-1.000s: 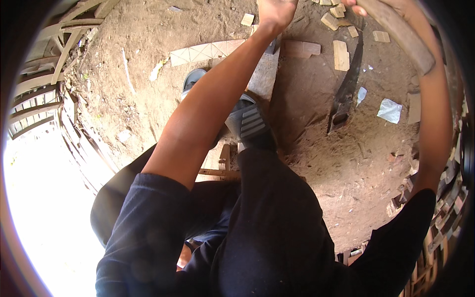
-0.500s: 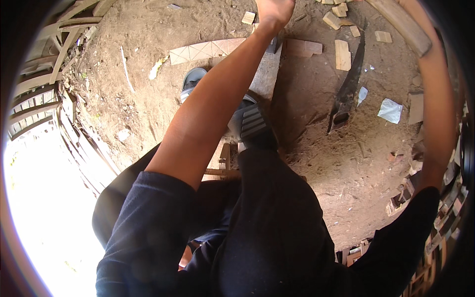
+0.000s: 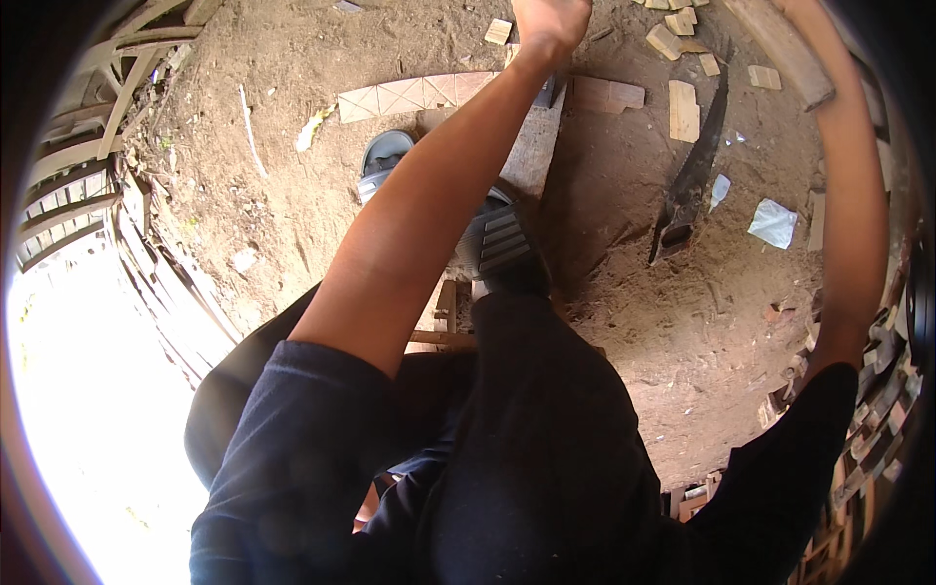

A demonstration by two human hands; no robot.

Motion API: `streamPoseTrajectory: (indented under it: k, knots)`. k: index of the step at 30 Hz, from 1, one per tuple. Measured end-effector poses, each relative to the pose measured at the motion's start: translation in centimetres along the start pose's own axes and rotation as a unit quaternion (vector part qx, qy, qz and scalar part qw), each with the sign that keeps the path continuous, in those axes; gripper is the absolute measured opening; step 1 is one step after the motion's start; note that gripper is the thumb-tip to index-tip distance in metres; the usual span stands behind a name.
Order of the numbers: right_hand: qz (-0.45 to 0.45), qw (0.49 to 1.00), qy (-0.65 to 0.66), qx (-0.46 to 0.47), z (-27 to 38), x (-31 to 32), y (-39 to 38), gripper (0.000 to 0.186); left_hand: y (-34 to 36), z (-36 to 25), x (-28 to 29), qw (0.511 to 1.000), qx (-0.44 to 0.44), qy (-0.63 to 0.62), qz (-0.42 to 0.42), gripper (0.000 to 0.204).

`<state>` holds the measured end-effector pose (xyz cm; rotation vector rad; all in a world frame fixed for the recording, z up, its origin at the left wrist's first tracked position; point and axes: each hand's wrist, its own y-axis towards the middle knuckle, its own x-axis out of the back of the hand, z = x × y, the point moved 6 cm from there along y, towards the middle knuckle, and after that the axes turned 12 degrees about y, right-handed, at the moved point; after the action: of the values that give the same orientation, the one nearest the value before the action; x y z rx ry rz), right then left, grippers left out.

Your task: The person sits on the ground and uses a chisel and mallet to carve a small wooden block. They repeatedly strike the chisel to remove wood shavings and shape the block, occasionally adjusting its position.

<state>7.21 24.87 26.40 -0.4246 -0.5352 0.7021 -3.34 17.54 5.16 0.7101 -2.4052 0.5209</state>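
My left hand [image 3: 553, 14] is at the top edge, over the far end of a rough board [image 3: 538, 146] on the ground; its fingers are cut off from view. Just below its wrist, a small dark block [image 3: 544, 94] rests on the board. A wooden strip with pencilled crosses [image 3: 414, 95] lies crosswise there, partly behind my left forearm. My right hand [image 3: 801, 6] is at the top right, mostly out of frame. A thick wooden bar [image 3: 780, 49] with a blunt end runs back along that forearm and moves with it; the grip itself is hidden.
A dark handsaw [image 3: 690, 175] lies on the dirt to the right. Wood offcuts [image 3: 683, 110] are scattered around it, with a clear plastic scrap [image 3: 773, 223] nearby. My sandalled feet [image 3: 502, 239] are by the board. Stacked wood pieces [image 3: 868, 468] line the right rim.
My right forearm and the wooden bar have shifted slightly left and tilted more steeply. My left hand stays over the board. The whole ground view has slid a little to the right.
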Motion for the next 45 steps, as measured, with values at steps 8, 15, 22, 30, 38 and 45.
streamPoseTrajectory:
  k: [8, 15, 22, 30, 38, 45]
  knots:
    - [0.158, 0.984, 0.034, -0.073, -2.6, -1.2, -1.0, 0.025, -1.6, -1.2, 0.7, 0.998, -0.043, -0.056, -0.004, 0.039]
    - [0.107, 0.988, 0.096, -0.059, -3.0, -1.3, -0.9, 0.026, -1.3, -0.6, 1.1, 1.000, -0.011, -0.008, -0.008, 0.039]
    - [0.079, 0.993, 0.090, -0.001, -1.2, 0.0, -2.0, 0.033, -1.7, -0.8, 1.0, 1.000, -0.018, -0.009, 0.006, 0.045]
    - [0.098, 0.991, -0.051, -0.069, -2.2, -2.0, -2.4, 0.032, -4.2, -1.8, 3.0, 1.000, 0.018, -0.005, 0.005, 0.049]
    - [0.036, 0.995, 0.081, -0.050, -2.5, -1.1, -1.8, 0.021, -3.5, -0.6, 1.4, 0.995, 0.031, 0.083, 0.036, 0.051]
    - [0.119, 0.992, 0.018, -0.044, -0.4, -1.8, -3.9, 0.016, -4.1, -1.2, 2.5, 0.996, 0.015, 0.079, 0.035, 0.050]
